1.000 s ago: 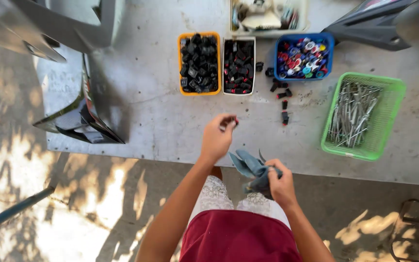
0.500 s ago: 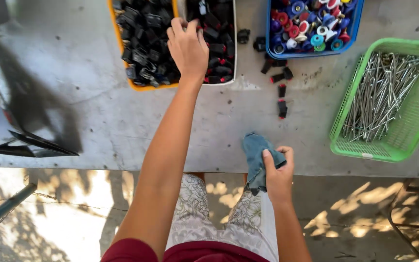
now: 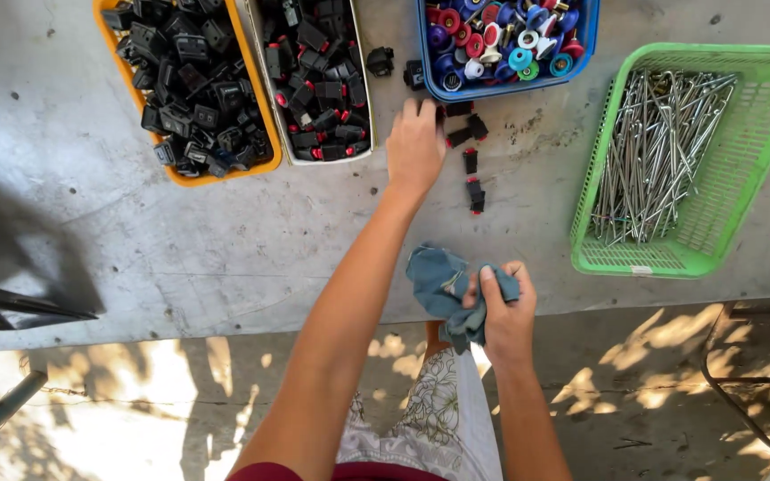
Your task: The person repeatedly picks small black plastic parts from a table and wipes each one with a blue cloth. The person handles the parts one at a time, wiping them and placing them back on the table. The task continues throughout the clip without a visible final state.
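Grey table (image 3: 180,240), loose switches (image 3: 472,165), blue cloth (image 3: 443,285)

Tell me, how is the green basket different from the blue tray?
The green basket holds long silvery metal pins, while the blue tray holds small round caps in many colours. The green basket has mesh walls; the blue tray's walls look solid. Both sit on the grey table.

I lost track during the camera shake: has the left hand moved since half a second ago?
Yes. The left hand has shifted right, off the white tray of black parts, toward the loose black pieces below the blue tray.
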